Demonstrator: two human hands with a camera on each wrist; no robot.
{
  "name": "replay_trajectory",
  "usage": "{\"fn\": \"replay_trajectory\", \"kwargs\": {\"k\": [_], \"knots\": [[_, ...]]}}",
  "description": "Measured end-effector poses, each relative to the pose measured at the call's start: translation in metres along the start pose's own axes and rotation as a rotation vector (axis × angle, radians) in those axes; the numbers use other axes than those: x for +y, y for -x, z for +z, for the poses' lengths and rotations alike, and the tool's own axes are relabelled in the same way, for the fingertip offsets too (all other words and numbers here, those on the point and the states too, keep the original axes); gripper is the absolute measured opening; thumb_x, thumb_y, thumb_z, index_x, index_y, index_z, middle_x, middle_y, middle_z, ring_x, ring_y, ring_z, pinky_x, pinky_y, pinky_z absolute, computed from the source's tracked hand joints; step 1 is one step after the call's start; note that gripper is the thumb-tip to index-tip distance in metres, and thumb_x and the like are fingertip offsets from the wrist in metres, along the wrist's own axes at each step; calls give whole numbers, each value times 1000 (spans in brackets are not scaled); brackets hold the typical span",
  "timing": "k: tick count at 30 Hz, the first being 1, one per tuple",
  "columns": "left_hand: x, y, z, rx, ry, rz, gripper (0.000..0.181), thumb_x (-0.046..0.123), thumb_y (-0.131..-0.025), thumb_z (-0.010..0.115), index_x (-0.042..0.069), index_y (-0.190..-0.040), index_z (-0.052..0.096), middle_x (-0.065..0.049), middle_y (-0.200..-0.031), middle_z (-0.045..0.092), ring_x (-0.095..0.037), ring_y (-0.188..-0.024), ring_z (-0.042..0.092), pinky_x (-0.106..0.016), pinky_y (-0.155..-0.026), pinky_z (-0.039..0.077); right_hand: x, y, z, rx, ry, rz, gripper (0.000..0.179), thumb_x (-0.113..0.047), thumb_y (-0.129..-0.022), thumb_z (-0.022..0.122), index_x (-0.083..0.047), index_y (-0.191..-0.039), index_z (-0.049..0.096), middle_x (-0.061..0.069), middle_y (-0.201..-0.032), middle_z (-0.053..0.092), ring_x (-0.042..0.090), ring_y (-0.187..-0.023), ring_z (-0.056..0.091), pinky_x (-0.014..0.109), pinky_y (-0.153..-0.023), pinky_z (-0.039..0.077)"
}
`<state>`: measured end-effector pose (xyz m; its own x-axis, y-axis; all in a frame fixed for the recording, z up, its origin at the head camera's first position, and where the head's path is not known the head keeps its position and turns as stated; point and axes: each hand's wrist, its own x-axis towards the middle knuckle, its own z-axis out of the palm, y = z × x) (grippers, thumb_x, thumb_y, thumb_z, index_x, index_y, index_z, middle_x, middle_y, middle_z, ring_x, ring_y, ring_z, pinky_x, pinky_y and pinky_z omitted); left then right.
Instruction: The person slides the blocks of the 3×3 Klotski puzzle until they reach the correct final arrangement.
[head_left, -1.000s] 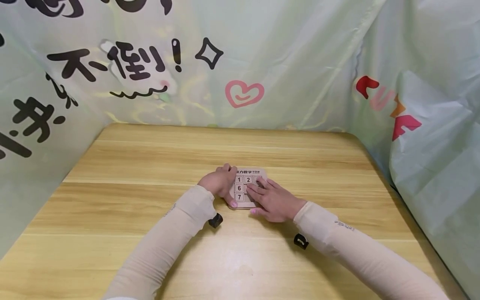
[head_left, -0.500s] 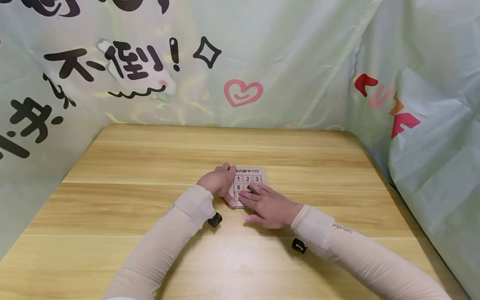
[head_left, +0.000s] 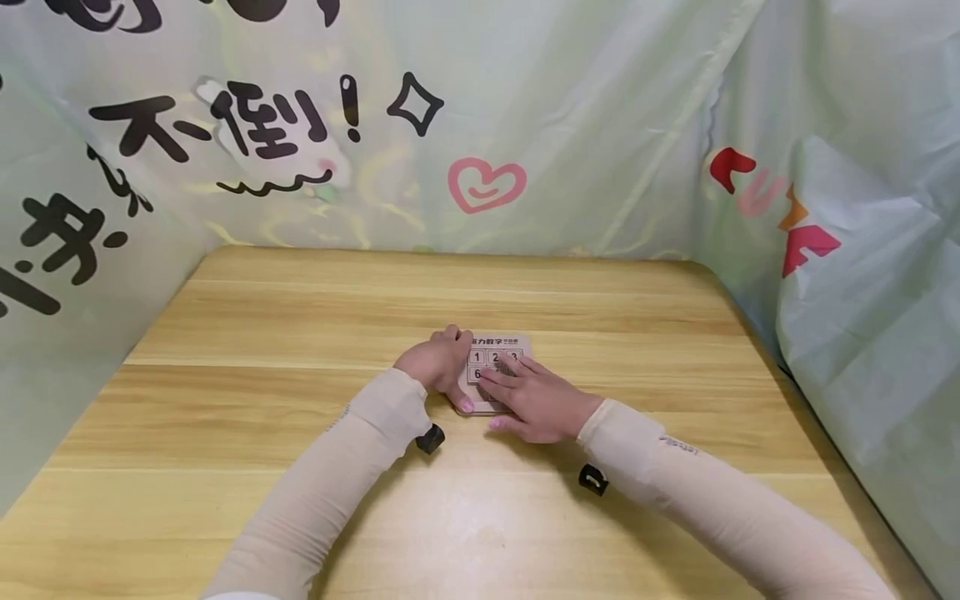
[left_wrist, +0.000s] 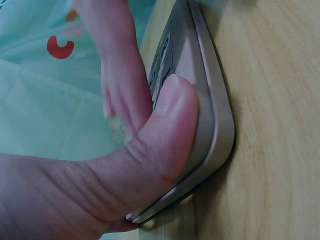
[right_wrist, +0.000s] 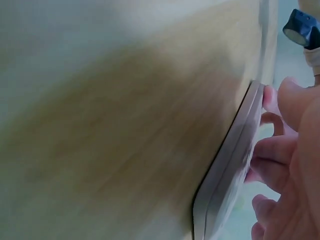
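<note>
A flat number sliding puzzle [head_left: 477, 357] lies on the table, its tiles 1, 2, 3 and 6 at least partly visible in the head view. My left hand [head_left: 437, 365] grips its left side, thumb at the near corner and fingers at the far end. In the left wrist view that thumb [left_wrist: 172, 125] presses on the frame's corner. My right hand [head_left: 538, 404] lies over the right part of the puzzle, fingers extended and fingertips on the tiles; it hides several of them. From the right wrist view, the puzzle's edge [right_wrist: 225, 175] shows beside the right fingers [right_wrist: 274, 155].
The wooden table [head_left: 300, 308] spreads around the puzzle on all sides. Pale printed curtains [head_left: 600, 125] hang behind it and at both sides. A small black device [head_left: 431, 438] sits at the left wrist, another black device [head_left: 593, 479] at the right.
The right fingers have moved over the tiles, first toward the near left, then slightly away. Tile 7, visible at the lower left a second ago, no longer shows there. The left hand holds its place.
</note>
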<state>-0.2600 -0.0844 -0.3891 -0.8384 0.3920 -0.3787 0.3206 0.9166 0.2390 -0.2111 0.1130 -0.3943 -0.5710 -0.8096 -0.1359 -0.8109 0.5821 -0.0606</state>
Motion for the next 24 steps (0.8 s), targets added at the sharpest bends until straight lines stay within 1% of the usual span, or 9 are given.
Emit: {"fn": "replay_trajectory", "kwargs": {"k": [5,10,14,16,22,24], "knots": [[2,-2,1,-4,13,3,114,51,-55,87,1,-142,33,-21,-143,34,-36,-130,37,-45,-105,39,-3,-8,1,-24,18,16,63,-48,-100,43,-4,-145,42,10,-150,39,38,-142,21,53,-116,15],[1,-1,0,2,12,-8,113,50,-53,87,2,-141,34,-20,-143,33,-35,-130,37,-45,-105,40,-11,-4,-4,-55,6,-10,61,-48,-101,43,-5,-144,45,10,-148,42,37,-142,22,54,-116,14],[1,1,-2,3,7,-12,112,50,-53,87,3,-140,34,-20,-144,33,-36,-131,37,-46,-104,41,-14,0,-6,-54,-16,-29,60,-46,-101,44,-4,-143,46,11,-147,43,38,-142,22,56,-115,15],[1,1,-3,0,8,-10,112,50,-53,87,3,-140,34,-20,-144,33,-36,-130,37,-45,-104,41,-11,2,-6,-48,-14,-15,61,-47,-101,44,-3,-144,45,12,-148,42,38,-142,22,55,-115,15],[1,0,0,-1,23,-12,111,50,-52,87,3,-138,35,-19,-140,35,-34,-127,40,-44,-104,41,3,4,-4,-19,26,78,63,-45,-100,46,-1,-144,43,13,-149,41,39,-142,22,54,-115,16],[1,-1,1,-1,16,-10,111,50,-52,87,3,-138,36,-19,-139,36,-34,-126,40,-43,-104,41,5,4,-3,-16,27,87,62,-44,-100,46,0,-143,44,14,-148,41,40,-142,22,54,-115,16]]}}
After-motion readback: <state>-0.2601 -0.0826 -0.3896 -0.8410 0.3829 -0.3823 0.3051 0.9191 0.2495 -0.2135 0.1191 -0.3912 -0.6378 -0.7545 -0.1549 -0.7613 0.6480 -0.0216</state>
